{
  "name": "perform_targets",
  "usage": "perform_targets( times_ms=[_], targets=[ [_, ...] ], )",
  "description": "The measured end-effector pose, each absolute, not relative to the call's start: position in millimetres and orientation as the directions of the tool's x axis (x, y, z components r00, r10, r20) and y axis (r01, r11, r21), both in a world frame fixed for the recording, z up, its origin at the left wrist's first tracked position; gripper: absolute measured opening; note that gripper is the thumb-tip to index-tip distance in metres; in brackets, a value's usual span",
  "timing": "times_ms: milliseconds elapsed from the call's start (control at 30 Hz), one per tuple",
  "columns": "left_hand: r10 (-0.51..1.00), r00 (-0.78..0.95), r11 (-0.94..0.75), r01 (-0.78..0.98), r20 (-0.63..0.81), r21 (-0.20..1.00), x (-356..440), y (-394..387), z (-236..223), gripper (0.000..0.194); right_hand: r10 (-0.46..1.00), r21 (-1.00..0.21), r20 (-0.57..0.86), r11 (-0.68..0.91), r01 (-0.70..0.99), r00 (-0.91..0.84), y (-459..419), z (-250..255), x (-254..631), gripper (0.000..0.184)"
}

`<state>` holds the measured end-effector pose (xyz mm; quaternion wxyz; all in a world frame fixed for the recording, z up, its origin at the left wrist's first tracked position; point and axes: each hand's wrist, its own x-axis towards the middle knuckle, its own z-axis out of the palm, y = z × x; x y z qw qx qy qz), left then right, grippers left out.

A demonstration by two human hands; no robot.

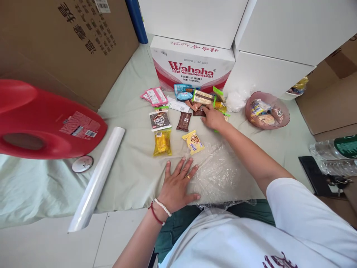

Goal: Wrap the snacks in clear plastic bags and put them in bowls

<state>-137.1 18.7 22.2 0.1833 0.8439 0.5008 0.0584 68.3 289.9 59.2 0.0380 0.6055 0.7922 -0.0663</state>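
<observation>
Left hand (177,186) splayed on pale green cloth (135,167), right hand (214,118) at dark brown plastic packet (198,112), grip unclear, square yellow plastic pouch (193,142) between

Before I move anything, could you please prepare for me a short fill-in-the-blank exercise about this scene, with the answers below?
1. The big red word on the white-and-red carton is ____.
2. The left hand rests spread, palm ____.
3. Besides its white bracelet, that wrist wears a ____ one.
4. As the camera sees it, the right hand, among snack packets, is ____ of the pink bowl.

Missing words: Wahaha; down; red; left
</observation>
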Motion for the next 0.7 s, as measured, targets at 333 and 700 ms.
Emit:
perform_targets(
  times_ms=[333,700],
  targets=[
    [0.872,0.485,-0.436,0.830,-0.064,0.348,-137,19,22,0.097,0.934,-0.350,-0.332,0.008,0.937,-0.132,269,74,57,0.054],
    [0.865,0.492,-0.447,0.844,-0.095,0.298,-137,20,23,0.097,0.932,-0.284,-0.284,0.143,0.948,-0.226,279,75,-36,0.057]
  ],
)
